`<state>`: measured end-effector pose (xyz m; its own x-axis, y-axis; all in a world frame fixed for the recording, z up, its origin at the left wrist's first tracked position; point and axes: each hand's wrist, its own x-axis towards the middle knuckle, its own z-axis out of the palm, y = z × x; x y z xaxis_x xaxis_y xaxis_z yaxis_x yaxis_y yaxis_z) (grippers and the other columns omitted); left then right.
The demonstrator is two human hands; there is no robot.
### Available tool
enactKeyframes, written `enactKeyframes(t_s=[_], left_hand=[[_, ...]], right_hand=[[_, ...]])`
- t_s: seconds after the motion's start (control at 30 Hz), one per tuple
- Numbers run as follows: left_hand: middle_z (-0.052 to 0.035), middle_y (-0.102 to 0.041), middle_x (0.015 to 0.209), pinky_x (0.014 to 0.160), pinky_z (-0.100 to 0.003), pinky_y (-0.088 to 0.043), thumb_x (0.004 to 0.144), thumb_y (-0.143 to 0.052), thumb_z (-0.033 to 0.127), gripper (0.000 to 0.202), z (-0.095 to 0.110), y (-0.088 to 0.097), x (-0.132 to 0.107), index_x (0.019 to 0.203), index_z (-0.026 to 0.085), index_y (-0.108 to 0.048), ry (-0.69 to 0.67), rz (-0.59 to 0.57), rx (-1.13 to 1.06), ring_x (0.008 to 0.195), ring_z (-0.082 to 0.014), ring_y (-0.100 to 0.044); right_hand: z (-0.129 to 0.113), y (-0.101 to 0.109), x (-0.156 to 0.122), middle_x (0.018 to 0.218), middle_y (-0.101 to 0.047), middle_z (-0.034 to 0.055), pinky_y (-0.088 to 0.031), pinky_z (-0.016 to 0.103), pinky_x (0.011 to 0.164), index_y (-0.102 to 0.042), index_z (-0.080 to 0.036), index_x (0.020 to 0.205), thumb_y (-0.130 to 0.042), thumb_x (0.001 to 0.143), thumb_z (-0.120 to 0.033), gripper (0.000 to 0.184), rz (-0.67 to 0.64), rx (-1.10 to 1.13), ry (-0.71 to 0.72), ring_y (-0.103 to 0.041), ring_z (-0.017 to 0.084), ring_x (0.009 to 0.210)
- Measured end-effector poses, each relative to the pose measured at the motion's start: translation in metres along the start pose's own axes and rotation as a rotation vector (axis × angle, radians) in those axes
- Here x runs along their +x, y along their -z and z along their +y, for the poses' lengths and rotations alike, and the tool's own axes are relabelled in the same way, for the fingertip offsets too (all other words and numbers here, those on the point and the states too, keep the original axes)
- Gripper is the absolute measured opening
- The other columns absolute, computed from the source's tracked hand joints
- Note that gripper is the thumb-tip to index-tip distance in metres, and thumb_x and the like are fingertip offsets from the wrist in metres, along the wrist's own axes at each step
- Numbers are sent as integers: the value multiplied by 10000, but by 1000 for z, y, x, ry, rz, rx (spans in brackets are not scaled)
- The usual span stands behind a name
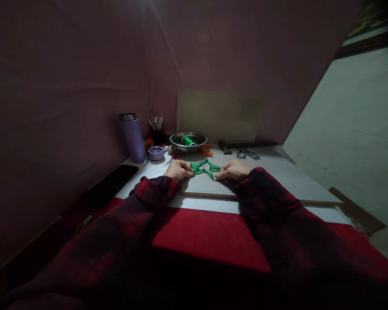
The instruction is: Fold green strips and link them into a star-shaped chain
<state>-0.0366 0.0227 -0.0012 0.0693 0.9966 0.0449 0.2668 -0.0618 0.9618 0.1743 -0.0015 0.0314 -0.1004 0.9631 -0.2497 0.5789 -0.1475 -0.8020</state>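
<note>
Green-thread star (208,173) lies between left hand (180,169) and right hand (234,170), fingertips at its points; whether they pinch it, I cannot tell; metal bowl (187,149) behind.

Both arms reached forward in dark red plaid sleeves, the left arm (110,234) entering from the lower left and the right arm (287,215) from the lower right, the two converging ahead of the body. The left hand (177,168) and the right hand (235,169) were bare past the cuffs, faced each other at nearly the same height near the middle of the view, and stood near each other but apart. Each was in a pinch grip, thumb pointed inward toward the opposite hand and fingers bent, with the backs of both hands partly visible.
</note>
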Motion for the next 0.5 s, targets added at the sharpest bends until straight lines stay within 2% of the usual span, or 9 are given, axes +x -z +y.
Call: enactKeyframes(t_s=[0.2, 0.5], left_hand=[[39, -549, 442, 475, -194, -421, 377, -787, 54, 230, 2, 3, 2, 486, 120, -595, 44, -35, -80, 444, -63, -489], [30, -557, 451, 465, -201, -433, 356, -831, 141, 265, -2, 2, 3, 478, 120, -597, -13, -24, -86, 447, -68, -496]], right_hand=[[5, 0, 4, 391, -372, -53, -192, 251, 432, -543, -156, 458, -743, 599, -275, 272, 5, -8, 32, -303, 69, 437], [4, 0, 4, 394, -371, -49, -192, 250, 429, -543, -165, 453, -744, 608, -283, 281, -5, -12, 14, -308, 73, 439]])
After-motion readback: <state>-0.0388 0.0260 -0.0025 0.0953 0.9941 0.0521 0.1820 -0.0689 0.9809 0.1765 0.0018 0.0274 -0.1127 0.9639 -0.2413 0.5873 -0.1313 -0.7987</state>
